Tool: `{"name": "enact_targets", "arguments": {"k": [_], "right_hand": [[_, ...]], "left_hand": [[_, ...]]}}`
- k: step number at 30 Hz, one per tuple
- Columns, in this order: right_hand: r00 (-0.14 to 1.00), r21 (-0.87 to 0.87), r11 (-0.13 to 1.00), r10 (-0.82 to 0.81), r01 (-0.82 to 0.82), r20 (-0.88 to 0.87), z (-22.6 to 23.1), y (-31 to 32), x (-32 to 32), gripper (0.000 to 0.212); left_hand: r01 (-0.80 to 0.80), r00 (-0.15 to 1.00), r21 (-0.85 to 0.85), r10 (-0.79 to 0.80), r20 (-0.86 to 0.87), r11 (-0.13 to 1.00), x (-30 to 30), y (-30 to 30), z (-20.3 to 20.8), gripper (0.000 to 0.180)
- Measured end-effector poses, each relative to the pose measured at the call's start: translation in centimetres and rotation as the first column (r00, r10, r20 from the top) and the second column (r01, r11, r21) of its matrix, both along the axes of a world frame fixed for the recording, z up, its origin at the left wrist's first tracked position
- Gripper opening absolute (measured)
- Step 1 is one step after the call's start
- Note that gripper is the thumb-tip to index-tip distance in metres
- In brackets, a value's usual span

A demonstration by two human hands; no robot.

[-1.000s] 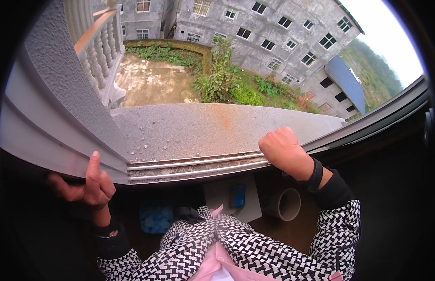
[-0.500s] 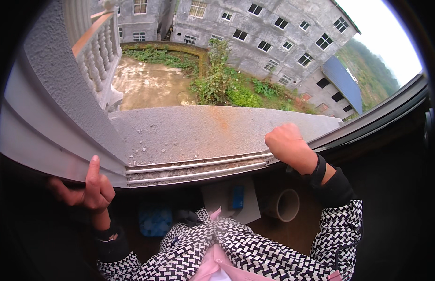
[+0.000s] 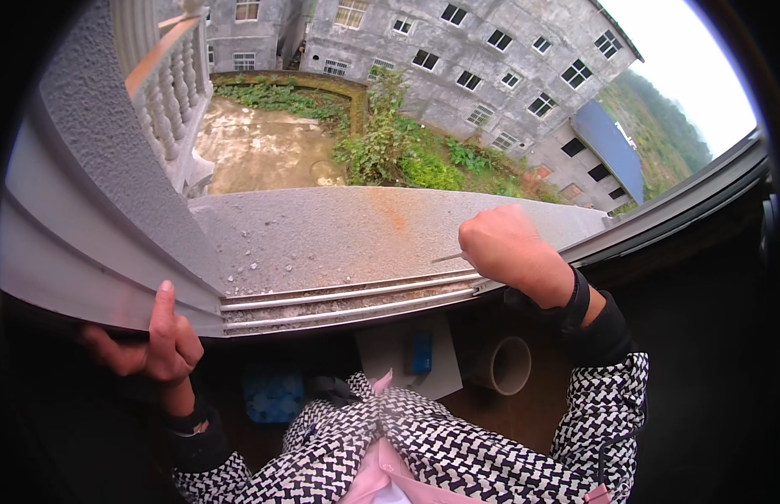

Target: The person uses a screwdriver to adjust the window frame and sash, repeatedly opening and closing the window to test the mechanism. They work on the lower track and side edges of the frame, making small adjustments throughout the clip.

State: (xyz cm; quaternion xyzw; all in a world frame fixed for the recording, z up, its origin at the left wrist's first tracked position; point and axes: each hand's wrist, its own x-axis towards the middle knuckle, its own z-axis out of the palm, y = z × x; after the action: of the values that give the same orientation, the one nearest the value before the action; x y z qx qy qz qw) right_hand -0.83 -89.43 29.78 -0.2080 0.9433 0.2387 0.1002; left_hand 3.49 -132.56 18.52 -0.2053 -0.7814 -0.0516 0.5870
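Note:
Over the outer window sill, my right hand is closed in a fist. A thin, greyish flat strip sticks out of it to the left; the rest is hidden in the fist, so its kind cannot be made out. Below and left of that hand runs the sliding-window track, two white rails with brown dirt between them. My left hand rests at the left window frame, index finger stretched up against it and thumb out to the side. It holds nothing. Grit lies on the sill's left part.
Beneath the window are a pale round bin, a white board with a blue box on it, and a blue patterned item. The sliding sash stands at the right. Outside are a balustrade and grey buildings.
My right hand has turned and moved slightly left and up, bringing the thin strip into sight. My left hand stays at the frame. The whole view has shifted a little.

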Motion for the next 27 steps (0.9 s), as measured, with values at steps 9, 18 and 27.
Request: {"name": "enact_targets", "arguments": {"k": [9,18,27], "right_hand": [[0.973,0.255,0.947,-0.221,0.197,0.07,-6.3,6.0,0.2,0.011],[0.965,0.248,0.934,-0.261,0.255,-0.011,-2.8,4.1,0.3,0.011],[0.972,0.282,0.935,-0.232,0.214,0.031,-5.8,6.2,0.8,0.012]], "left_hand": [[-0.034,0.998,0.006,0.034,-0.058,0.999,0.0,0.0,0.5,0.039],[-0.01,0.999,0.016,0.01,-0.05,1.0,-0.3,-0.1,0.1,0.041],[-0.027,0.998,0.012,0.028,-0.051,1.0,-0.1,0.2,0.6,0.043]]}}
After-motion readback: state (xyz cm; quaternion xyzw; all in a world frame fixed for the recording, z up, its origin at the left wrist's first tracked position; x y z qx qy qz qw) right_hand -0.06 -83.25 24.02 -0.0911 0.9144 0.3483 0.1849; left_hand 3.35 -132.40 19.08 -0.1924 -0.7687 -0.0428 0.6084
